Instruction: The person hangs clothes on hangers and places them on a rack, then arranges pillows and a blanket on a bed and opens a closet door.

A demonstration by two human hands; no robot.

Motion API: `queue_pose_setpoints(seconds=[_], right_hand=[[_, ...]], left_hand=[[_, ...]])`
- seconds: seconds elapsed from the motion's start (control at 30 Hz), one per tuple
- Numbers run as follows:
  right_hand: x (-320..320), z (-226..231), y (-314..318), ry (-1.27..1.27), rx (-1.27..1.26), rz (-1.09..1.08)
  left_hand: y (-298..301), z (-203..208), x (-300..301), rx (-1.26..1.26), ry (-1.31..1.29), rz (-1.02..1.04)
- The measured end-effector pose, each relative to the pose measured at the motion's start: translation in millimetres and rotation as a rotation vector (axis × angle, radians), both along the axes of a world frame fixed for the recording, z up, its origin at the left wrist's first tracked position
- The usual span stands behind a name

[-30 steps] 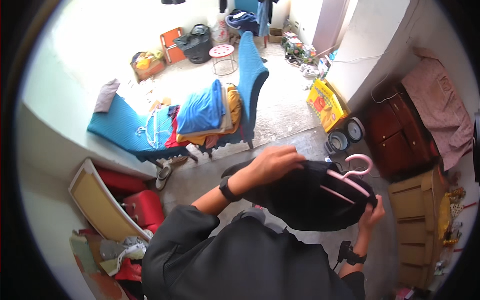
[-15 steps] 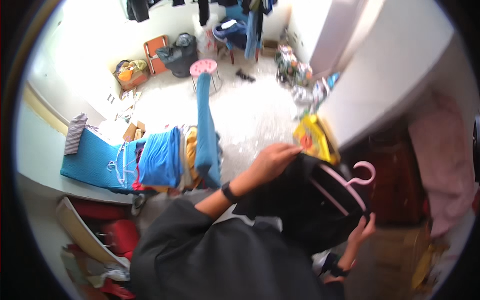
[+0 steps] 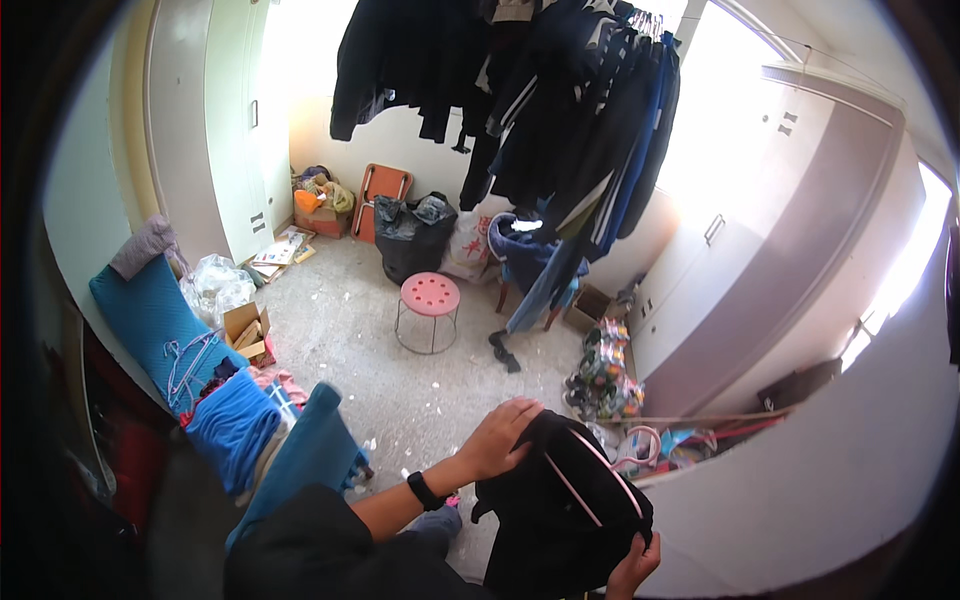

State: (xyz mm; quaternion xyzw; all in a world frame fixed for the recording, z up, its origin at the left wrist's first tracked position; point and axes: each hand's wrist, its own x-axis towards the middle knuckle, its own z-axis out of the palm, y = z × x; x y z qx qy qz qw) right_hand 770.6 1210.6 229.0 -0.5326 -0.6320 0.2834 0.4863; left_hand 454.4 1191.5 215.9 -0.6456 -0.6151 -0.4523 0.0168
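The fingers of our left hand (image 3: pixel 500 442) and right hand (image 3: pixel 632 570) grip a black cloth garment (image 3: pixel 540 510), pink plastic hanger (image 3: pixel 600 459) already inside, apart from dark hanging clothes (image 3: pixel 540 130).

Strong daylight comes through a window (image 3: pixel 722 95) at the back, above a pale wall (image 3: pixel 415 155). A tall whitish cabinet (image 3: pixel 228 130) stands on the left. The grey floor (image 3: pixel 335 335), flecked white, carries a round pink stool (image 3: pixel 431 293), a folded orange chair (image 3: pixel 380 198) and a blue padded seat (image 3: pixel 132 308)
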Motion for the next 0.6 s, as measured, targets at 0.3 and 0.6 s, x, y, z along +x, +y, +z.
queue_pose_setpoints(seconds=[0.3,0.6], right_hand=[[-114.4,82.8,326.9,0.299,0.114,0.11],[-304.1,312.9,609.5,0.532,0.464,0.491]], left_hand=[[299.7,-4.8,-69.5,-0.215,0.093,-0.272],[591.5,27.0,-88.7,-0.324,-0.169,-0.693]])
